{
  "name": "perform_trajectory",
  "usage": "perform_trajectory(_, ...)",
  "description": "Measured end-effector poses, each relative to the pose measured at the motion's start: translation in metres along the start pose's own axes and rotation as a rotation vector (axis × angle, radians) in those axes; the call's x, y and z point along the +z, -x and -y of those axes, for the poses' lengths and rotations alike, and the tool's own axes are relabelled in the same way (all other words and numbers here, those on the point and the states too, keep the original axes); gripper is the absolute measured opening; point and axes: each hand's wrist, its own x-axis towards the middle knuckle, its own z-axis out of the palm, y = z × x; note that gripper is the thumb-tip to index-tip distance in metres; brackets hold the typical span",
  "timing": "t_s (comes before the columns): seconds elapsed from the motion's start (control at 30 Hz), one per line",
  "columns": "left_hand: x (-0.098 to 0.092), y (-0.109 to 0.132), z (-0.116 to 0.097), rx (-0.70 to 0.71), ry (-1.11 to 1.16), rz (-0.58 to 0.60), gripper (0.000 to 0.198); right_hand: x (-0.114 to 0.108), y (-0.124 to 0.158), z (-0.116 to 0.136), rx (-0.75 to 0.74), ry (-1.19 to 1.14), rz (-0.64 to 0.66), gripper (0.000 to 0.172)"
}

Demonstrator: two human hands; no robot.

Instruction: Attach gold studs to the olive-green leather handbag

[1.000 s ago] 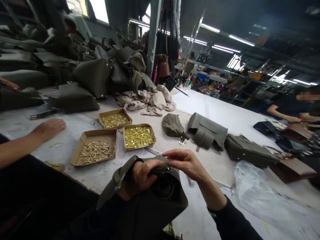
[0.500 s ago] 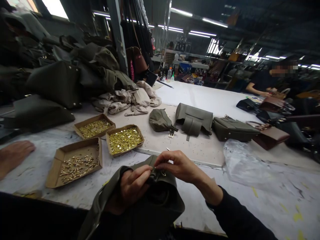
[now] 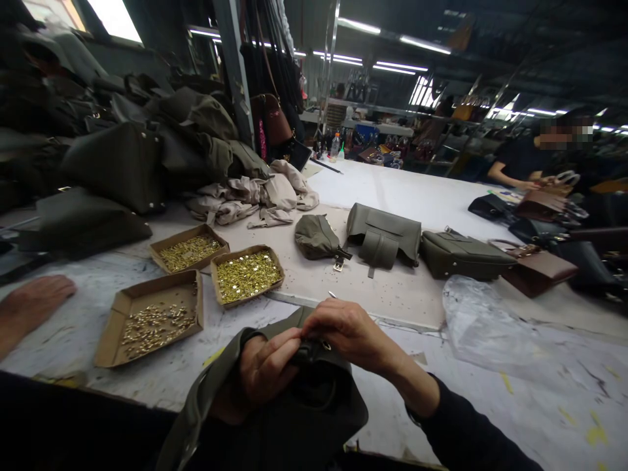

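Olive bag (image 3: 338,399) is held at 6 o'clock in view. Its edge is gripped by the curled left hand (image 3: 262,369); the right hand's (image 3: 346,330) fingertips are drawn together at the rim, anything pinched cannot be told. From the bag: near tray (image 3: 112,337) at 10 o'clock, part-covered with gold studs (image 3: 157,327); middle tray (image 3: 252,297) at 11, filled with gold pieces (image 3: 248,275); far tray (image 3: 213,234) behind, similarly filled.

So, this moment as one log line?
left hand: holding olive bag | right hand: touching bag's upper edge | nearby: cardboard trays
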Motion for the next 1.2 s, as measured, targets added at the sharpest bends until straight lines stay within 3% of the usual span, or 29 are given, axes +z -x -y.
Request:
perform_trajectory(0.43,0.001,0.002,-0.003,-0.001,-0.002,0.026,0.019,0.005,0.008,-0.001,-0.033,0.031,-0.054,0.028)
perform_trajectory(0.6,0.004,0.000,-0.002,0.007,-0.003,0.018,0.018,0.005,0.009,-0.003,-0.051,0.065,-0.074,0.021)
perform_trajectory(0.87,0.009,-0.001,0.004,0.001,0.050,0.064,0.022,-0.010,0.000,-0.010,-0.021,-0.020,0.077,0.011)
perform_trajectory(1.13,0.007,-0.006,0.004,-0.012,0.121,0.100,0.028,-0.023,-0.015,0.000,0.018,0.247,0.267,0.001)
perform_trajectory(1.2,0.008,-0.007,0.007,-0.022,0.139,0.081,0.030,-0.021,-0.015,-0.004,0.027,0.258,0.266,0.014)
